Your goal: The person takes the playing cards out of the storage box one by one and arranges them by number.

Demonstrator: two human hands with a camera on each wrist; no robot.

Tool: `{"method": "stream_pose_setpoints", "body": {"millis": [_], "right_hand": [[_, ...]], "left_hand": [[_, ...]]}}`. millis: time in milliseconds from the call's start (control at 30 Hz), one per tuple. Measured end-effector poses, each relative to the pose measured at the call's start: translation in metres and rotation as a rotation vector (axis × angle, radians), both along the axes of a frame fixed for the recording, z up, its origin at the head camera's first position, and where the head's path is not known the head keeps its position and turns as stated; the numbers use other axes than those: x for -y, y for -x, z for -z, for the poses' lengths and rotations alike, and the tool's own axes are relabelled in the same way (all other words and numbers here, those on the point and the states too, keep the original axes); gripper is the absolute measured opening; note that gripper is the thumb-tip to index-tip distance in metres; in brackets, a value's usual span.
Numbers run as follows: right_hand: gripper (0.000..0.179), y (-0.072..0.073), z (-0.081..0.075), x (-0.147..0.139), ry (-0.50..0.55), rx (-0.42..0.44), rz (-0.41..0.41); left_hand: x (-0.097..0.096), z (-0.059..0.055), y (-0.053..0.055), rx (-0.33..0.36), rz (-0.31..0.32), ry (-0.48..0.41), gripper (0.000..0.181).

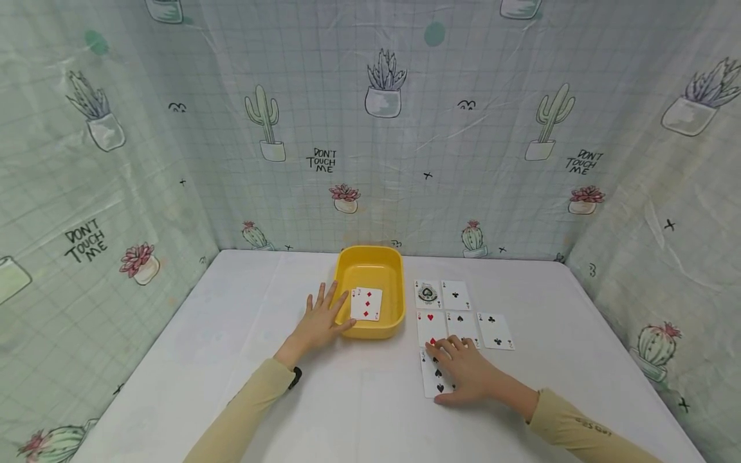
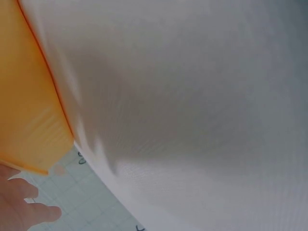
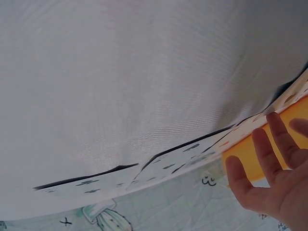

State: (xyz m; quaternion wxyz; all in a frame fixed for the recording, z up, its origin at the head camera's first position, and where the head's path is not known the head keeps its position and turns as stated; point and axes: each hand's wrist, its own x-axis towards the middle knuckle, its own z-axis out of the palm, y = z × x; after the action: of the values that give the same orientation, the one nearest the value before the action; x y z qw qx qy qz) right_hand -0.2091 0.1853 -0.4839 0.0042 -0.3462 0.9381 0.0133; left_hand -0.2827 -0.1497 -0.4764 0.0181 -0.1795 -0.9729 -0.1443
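Note:
A yellow tray (image 1: 398, 267) stands at the table's middle, with a three of diamonds (image 1: 373, 311) face up inside, another card's edge peeking out beneath it. My left hand (image 1: 317, 326) touches the tray's left rim, fingers spread. My right hand (image 1: 467, 373) lies over a spade card, seemingly the three of spades (image 1: 429, 381), its thumb by the near edge and fingertips by the far edge; the hand hides part of it. Beyond are a two of hearts (image 1: 427, 326), a two of spades (image 1: 462, 326) and a two of clubs (image 1: 496, 331).
Behind the twos lie an ace of spades (image 1: 428, 294) and an ace of clubs (image 1: 457, 296). The white table (image 1: 370, 418) is bordered by a cloth backdrop (image 1: 428, 148) with cactus drawings, on the far side and both flanks.

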Motion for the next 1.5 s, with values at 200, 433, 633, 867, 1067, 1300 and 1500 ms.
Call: {"method": "stream_pose_setpoints", "body": {"millis": [200, 433, 633, 867, 1067, 1300, 1500], "right_hand": [[0.094, -0.001, 0.001, 0.001, 0.005, 0.043, 0.022], [0.094, 0.0, 0.003, 0.001, 0.011, 0.05, 0.019], [0.091, 0.01, 0.0, 0.0, 0.031, -0.01, 0.021], [0.085, 0.022, -0.015, 0.002, 0.107, -0.067, 0.031], [0.082, 0.031, -0.026, 0.006, 0.133, -0.108, 0.0], [0.078, 0.042, -0.034, 0.018, 0.144, -0.119, 0.015], [0.076, 0.056, -0.038, 0.027, 0.192, -0.148, 0.001]], "left_hand": [[0.0, 0.002, -0.001, -0.003, 0.007, 0.003, 0.075], [0.0, 0.002, -0.001, -0.003, 0.0, 0.006, 0.075], [0.0, 0.001, -0.001, 0.001, 0.0, -0.007, 0.075], [0.0, 0.0, -0.001, 0.011, 0.008, -0.022, 0.074], [0.001, 0.0, 0.0, 0.001, 0.014, -0.02, 0.074], [0.001, 0.0, 0.0, 0.008, 0.017, -0.028, 0.074], [0.001, 0.0, 0.0, 0.013, 0.023, -0.03, 0.074]]}}
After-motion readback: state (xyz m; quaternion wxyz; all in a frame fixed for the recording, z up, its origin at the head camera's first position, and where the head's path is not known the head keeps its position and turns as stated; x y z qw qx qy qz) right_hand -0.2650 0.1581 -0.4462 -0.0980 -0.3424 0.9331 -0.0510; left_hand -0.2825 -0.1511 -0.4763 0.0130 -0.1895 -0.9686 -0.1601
